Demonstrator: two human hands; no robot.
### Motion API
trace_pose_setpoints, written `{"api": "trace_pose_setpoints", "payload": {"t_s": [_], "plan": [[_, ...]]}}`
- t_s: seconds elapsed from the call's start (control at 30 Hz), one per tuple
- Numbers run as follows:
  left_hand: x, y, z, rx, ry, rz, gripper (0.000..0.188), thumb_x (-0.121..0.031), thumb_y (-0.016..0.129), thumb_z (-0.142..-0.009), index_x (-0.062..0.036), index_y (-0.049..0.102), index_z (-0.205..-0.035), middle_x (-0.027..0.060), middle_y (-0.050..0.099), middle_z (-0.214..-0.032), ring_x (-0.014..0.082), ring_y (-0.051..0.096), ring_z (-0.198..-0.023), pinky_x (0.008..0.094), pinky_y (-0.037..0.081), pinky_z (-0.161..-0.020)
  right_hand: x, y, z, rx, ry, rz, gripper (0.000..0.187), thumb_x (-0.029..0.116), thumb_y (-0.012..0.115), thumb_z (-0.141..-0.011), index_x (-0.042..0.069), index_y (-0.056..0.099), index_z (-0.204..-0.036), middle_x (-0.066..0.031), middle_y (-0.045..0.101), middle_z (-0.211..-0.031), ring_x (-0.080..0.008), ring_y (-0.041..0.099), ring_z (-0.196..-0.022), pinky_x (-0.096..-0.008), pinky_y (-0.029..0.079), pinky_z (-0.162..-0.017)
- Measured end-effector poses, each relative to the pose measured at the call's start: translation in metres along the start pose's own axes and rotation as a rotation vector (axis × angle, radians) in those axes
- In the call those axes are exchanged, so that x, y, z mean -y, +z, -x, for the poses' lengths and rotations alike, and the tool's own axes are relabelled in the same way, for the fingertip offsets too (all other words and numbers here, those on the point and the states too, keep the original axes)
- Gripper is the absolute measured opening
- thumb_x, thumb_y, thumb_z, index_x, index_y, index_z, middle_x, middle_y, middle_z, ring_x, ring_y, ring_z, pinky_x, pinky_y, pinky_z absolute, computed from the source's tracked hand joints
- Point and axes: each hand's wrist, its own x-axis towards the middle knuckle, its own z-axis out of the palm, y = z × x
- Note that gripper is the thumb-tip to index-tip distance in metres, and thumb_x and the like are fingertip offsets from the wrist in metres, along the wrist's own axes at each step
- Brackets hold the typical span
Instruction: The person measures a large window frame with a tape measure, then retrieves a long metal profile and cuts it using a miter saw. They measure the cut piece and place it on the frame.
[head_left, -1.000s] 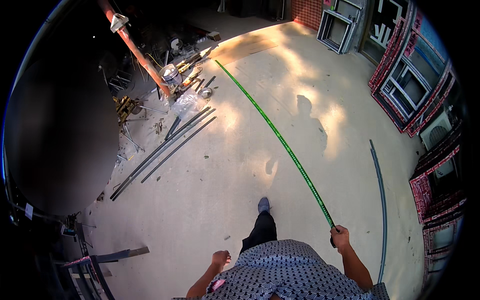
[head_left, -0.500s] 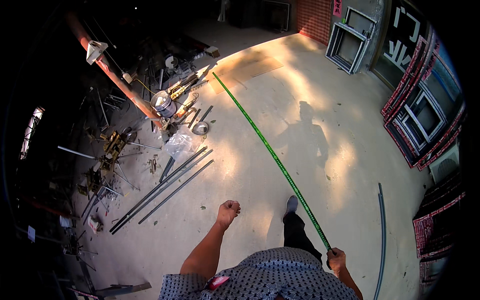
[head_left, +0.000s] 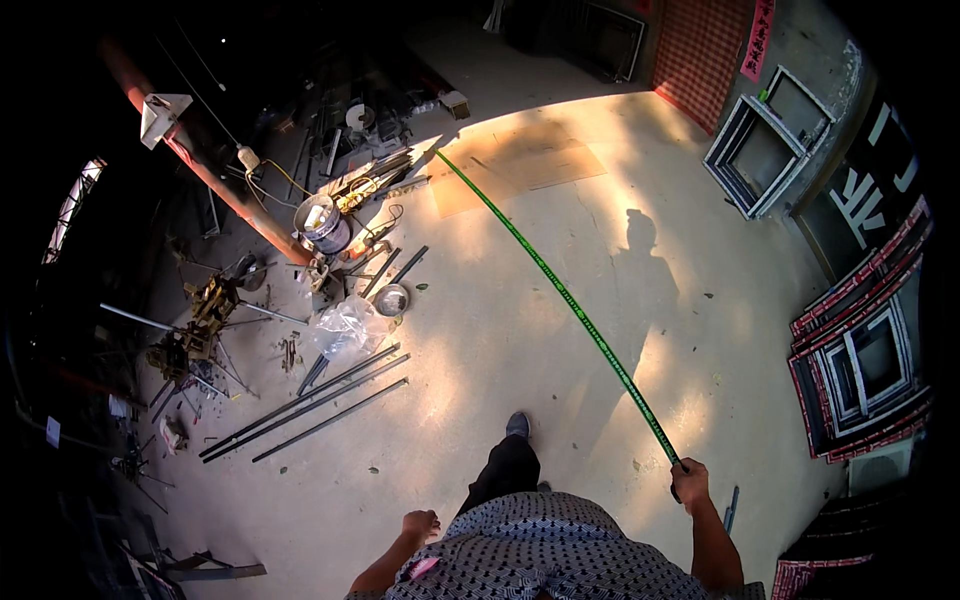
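My right hand (head_left: 691, 484) is closed around the near end of a tape measure, out to the right of my body. Its long green blade (head_left: 563, 292), with marks along it, runs out stiffly and slightly bowed toward the far left; the tip shows near a pile of metal bars. The tape's case is mostly hidden in my fingers. Low beside my body, my left hand (head_left: 421, 524) hangs with its fingers curled in a loose fist, and nothing shows in it. One of my shoes (head_left: 517, 425) is stepping forward on the pale floor.
Grey metal bars (head_left: 305, 403) lie on the floor at left, near a clear plastic bag (head_left: 350, 328), a metal bowl (head_left: 391, 299) and a bucket (head_left: 323, 223). A slanting red post (head_left: 232, 190) rises there. Window frames (head_left: 762, 150) lean along the right; flat cardboard (head_left: 520, 178) lies ahead.
I have stepped forward, the other leg now showing in front. My left hand has dropped back toward my body. My right hand has risen a little, still on the tape measure.
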Motion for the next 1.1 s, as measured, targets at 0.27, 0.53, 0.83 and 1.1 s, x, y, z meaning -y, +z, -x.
{"api": "trace_pose_setpoints", "payload": {"t_s": [0.27, 0.53, 0.83, 1.1], "plan": [[-0.162, -0.073, -0.245, -0.029, -0.199, 0.392, 0.025, -0.018, 0.047, -0.093, -0.0027, 0.062, -0.080, 0.0099, 0.063, -0.072, 0.0190, 0.060, -0.059, 0.0325, 0.049, -0.054, 0.059, 0.034, -0.171, 0.016, -0.201, 0.048, 0.024, 0.018, 0.063, -0.089, 0.000, 0.065, -0.073, -0.0031, 0.054, -0.055, -0.0116, 0.049, -0.048, -0.0317, 0.041, -0.047], [-0.606, -0.187, -0.358, -0.269, 0.184, 0.367, 0.031, -0.032, 0.061, -0.094, -0.0013, 0.064, -0.095, 0.0072, 0.067, -0.086, 0.0166, 0.065, -0.079, 0.0323, 0.053, -0.072, 0.187, 0.038, -0.304, 0.136, -0.434, 0.341, 0.004, 0.000, 0.062, -0.074, 0.003, 0.062, -0.078, -0.0126, 0.063, -0.071, -0.0296, 0.063, -0.061, -0.0379, 0.050, -0.051], [-0.720, -0.208, -0.495, -0.291, 0.235, 0.652, 0.022, -0.026, 0.063, -0.092, -0.0039, 0.064, -0.096, 0.0056, 0.066, -0.082, 0.0161, 0.063, -0.072, 0.0314, 0.050, -0.065, 0.401, 0.042, -0.525, 0.270, -0.048, -0.092, 0.024, 0.015, 0.059, -0.093, 0.001, 0.061, -0.073, -0.0011, 0.052, -0.053, -0.0107, 0.050, -0.042, -0.0305, 0.037, -0.040], [-0.636, -0.186, -0.529, -0.127, -0.414, 0.951, 0.020, -0.014, 0.046, -0.090, -0.0082, 0.054, -0.072, 0.0077, 0.058, -0.065, 0.0179, 0.056, -0.053, 0.0316, 0.046, -0.049, 0.623, 0.011, -0.745, 0.307, -0.120, 0.036, 0.022, 0.013, 0.057, -0.091, 0.003, 0.059, -0.071, -0.0010, 0.049, -0.052, -0.0104, 0.047, -0.039, -0.0306, 0.034, -0.036]]}}
